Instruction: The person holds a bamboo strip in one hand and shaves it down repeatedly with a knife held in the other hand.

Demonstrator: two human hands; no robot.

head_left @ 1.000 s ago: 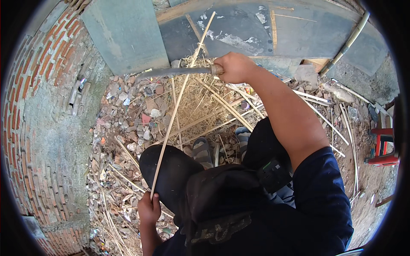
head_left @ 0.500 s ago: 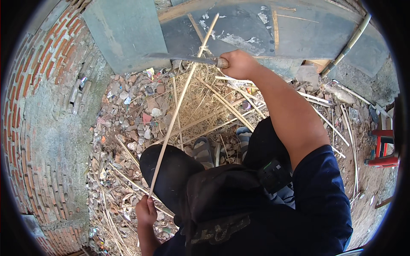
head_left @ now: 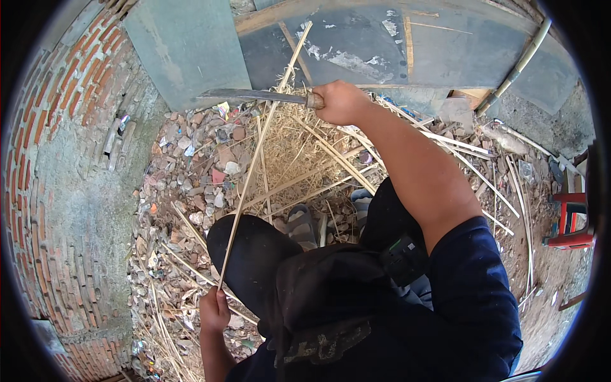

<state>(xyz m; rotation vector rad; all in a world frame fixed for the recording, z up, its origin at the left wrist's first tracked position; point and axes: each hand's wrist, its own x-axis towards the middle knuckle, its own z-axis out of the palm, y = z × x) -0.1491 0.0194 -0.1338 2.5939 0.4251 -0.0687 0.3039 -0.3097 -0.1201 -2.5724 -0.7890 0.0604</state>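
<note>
My left hand [head_left: 213, 311] grips the near end of a long thin bamboo strip [head_left: 258, 149] that slants up and away from my knee toward the far wall. My right hand [head_left: 340, 102] is closed on the handle of a long knife [head_left: 254, 95]. Its blade lies level and points left, and it crosses the strip near the far end. Under the blade lies a heap of pale shavings [head_left: 289, 149] and several more split strips [head_left: 331, 156].
A curved brick wall [head_left: 70, 165] stands at my left. Grey panels [head_left: 191, 44] lean at the far side. Rubble and stones [head_left: 191, 172] cover the ground. My sandalled foot [head_left: 299, 223] rests by the shavings. A red stool [head_left: 569, 216] is at the right.
My right hand has pushed the knife farther away along the strip and the blade now points further left. The left hand has stayed low, holding the strip's near end.
</note>
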